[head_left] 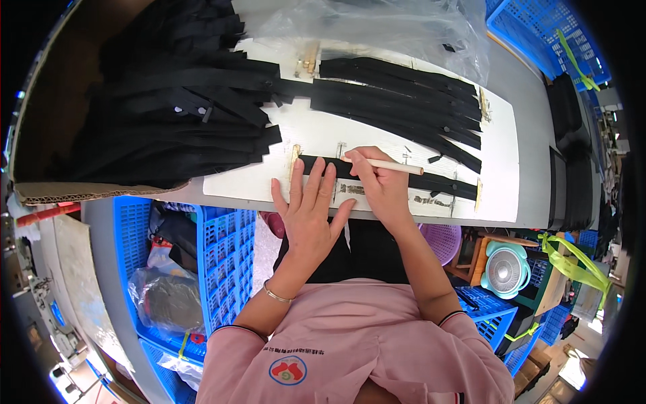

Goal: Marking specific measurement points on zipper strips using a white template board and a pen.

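Strip work, mid-batch by our read. One long, flat black fabric strip (441, 183) lies along the near side of the white rectangular board (499, 192). Our left hand (307, 217) is palm-down, fingers spread, several tips pressing the strip's left end. Our right hand (385, 192) pinches a slim white pencil-like stick (396, 166) between thumb and fingers, its tip end at the strip beside the left fingertips. Can't tell if we've marked anything. Farther back, more black strips (397, 104) sit side by side; done or queued, we can't tell. Left heap of loose black strips (195, 94), edged by brown corrugated cardboard (101, 194), suggests plenty more.
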Demonstrator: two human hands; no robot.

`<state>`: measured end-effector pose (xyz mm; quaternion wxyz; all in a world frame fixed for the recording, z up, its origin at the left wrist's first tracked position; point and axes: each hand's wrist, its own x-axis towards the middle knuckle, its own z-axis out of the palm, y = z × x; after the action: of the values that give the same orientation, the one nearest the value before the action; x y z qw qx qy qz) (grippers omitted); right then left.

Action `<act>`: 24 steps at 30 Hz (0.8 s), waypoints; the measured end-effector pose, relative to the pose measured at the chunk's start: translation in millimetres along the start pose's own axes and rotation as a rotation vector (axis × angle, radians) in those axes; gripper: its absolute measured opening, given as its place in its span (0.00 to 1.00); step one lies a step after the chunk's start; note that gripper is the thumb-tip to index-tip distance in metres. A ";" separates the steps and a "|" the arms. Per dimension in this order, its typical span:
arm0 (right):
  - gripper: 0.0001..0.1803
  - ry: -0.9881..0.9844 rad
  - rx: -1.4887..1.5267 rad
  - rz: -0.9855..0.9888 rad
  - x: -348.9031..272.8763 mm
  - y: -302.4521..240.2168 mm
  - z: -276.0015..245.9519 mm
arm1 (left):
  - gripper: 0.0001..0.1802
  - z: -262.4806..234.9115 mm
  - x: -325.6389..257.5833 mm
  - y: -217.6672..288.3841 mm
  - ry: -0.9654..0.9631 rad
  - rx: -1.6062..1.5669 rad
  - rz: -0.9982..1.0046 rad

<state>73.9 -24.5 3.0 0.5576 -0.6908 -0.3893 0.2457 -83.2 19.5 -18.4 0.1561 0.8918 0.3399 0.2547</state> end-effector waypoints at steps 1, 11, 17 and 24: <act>0.12 -0.015 -0.026 -0.001 0.0 -0.3 0.0 | 0.36 -0.2 0.0 -0.3 0.003 -0.007 0.001; 0.12 -0.002 -0.074 -0.084 -0.5 5.1 3.7 | 0.36 -1.8 0.0 -0.4 0.005 -0.036 0.001; 0.11 -0.115 -0.022 0.060 -3.0 0.5 -5.2 | 0.35 -0.9 -0.2 -1.5 0.027 -0.031 0.013; 0.11 -0.131 -0.103 -0.087 -1.9 2.1 -4.8 | 0.35 0.2 1.2 1.1 0.021 -0.024 0.015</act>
<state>77.1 -29.0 2.0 0.5049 -0.6835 -0.4664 0.2456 -81.8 19.5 -17.7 0.1615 0.8896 0.3317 0.2692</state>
